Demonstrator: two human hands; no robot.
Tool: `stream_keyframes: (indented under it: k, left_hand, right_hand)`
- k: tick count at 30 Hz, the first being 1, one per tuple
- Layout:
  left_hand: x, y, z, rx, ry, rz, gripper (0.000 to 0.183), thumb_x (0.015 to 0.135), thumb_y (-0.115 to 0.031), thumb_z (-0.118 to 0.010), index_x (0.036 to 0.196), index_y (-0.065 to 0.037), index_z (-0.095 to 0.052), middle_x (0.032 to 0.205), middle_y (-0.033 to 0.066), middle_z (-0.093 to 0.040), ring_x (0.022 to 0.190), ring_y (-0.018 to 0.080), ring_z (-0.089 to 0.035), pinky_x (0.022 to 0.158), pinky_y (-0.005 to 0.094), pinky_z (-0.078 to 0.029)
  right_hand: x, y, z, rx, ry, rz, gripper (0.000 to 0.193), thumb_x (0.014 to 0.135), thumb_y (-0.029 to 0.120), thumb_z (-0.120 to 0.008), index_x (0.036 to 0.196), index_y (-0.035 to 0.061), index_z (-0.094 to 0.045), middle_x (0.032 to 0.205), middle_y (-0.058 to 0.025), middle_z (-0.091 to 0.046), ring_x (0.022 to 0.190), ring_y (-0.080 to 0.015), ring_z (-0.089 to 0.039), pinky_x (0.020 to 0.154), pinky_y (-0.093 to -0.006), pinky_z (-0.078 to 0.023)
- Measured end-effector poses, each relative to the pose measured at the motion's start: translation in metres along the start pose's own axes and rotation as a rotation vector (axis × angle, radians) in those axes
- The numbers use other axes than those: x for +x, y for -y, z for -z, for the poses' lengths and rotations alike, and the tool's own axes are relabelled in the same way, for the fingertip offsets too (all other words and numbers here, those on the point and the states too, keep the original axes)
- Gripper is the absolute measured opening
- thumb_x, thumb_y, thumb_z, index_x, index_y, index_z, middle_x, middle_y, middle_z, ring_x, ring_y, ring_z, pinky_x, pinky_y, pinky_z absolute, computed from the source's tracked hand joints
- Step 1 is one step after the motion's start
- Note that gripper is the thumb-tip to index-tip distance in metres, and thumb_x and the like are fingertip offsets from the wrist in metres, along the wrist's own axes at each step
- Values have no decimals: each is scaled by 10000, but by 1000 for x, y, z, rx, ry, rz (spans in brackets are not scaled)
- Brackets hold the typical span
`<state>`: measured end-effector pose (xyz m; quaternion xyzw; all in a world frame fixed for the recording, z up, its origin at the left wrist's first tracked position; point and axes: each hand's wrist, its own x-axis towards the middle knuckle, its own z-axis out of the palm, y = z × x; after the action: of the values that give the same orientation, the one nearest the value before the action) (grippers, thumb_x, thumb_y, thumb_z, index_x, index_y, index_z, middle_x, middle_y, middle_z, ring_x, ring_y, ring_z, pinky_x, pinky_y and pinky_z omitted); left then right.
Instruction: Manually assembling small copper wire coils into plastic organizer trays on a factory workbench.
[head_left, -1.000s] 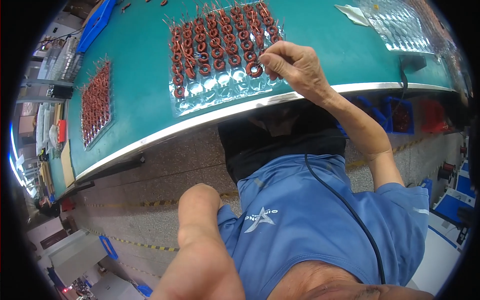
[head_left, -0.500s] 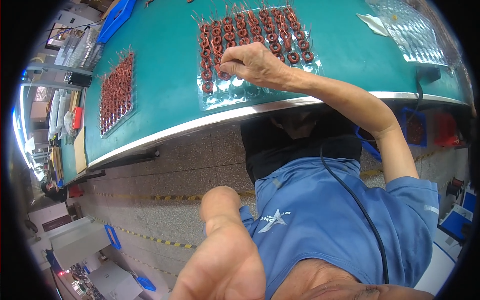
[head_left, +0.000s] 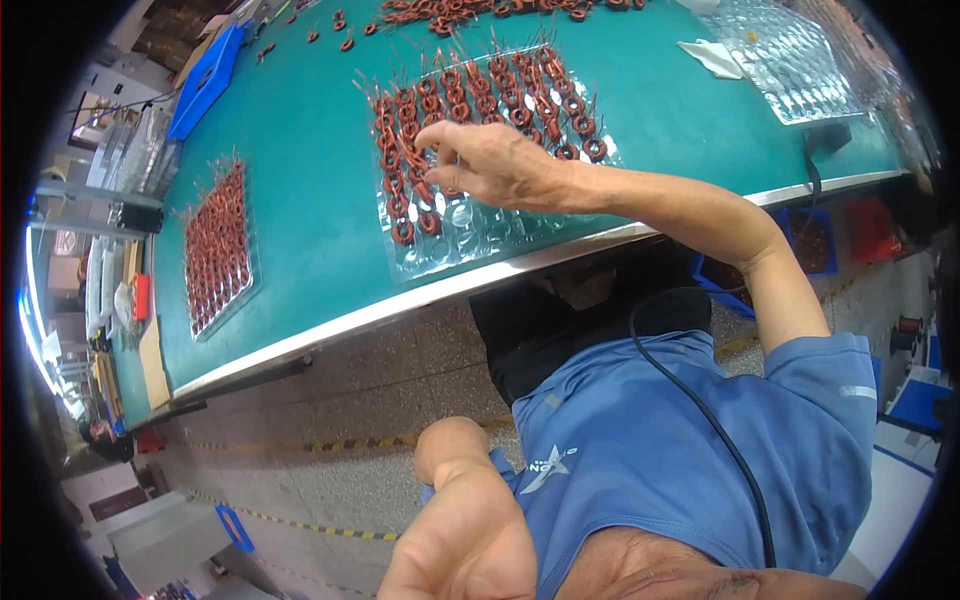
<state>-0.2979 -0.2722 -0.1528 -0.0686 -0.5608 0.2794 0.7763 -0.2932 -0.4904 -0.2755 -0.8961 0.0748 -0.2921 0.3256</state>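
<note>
A clear plastic tray (head_left: 470, 245) on the green table holds rows of small ring-shaped coils (head_left: 403, 232) wound in red-brown wire, their wire ends sticking up. My right hand (head_left: 500, 165) is over the tray's left-middle part. Its thumb and forefinger are apart, next to the coils in the left rows, and I see nothing held between them. The hand covers part of the rows beneath it. My left hand (head_left: 465, 545) is raised at the lower edge, away from the table, palm showing; its fingers are cut off by the picture's edge.
A second filled coil tray (head_left: 220, 255) lies at the left. Loose coils (head_left: 450, 12) are heaped at the far edge. Stacked clear trays (head_left: 800, 75) and a white cloth (head_left: 712, 58) are at the far right. A blue bin (head_left: 205, 85) stands far left.
The view has shifted, showing the loose coils at the far side. My right hand's fingers, curled together before, have spread apart over the tray. My left hand remains raised low in the picture.
</note>
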Motion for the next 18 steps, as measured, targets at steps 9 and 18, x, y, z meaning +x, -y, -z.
stream_keyframes:
  k: [9,18]
  left_hand:
    - [-6,0,23,340,169,82,469,948,-192,-496,1402,-133,-394,1458,9,-312,1273,156,-370,827,288,-441]
    - [-6,28,13,297,-8,-120,563,921,-146,-549,1442,-143,-336,1499,-4,-253,1282,162,-377,826,306,-457]
  right_hand:
    - [20,-98,129,-464,-359,-71,292,896,176,-612,1158,51,-585,958,-116,-651,827,-192,-638,748,-323,-541]
    - [7,-255,171,-1013,-159,-104,427,905,248,-561,1296,96,-484,1173,-162,-551,1105,-328,-524,967,-430,-428]
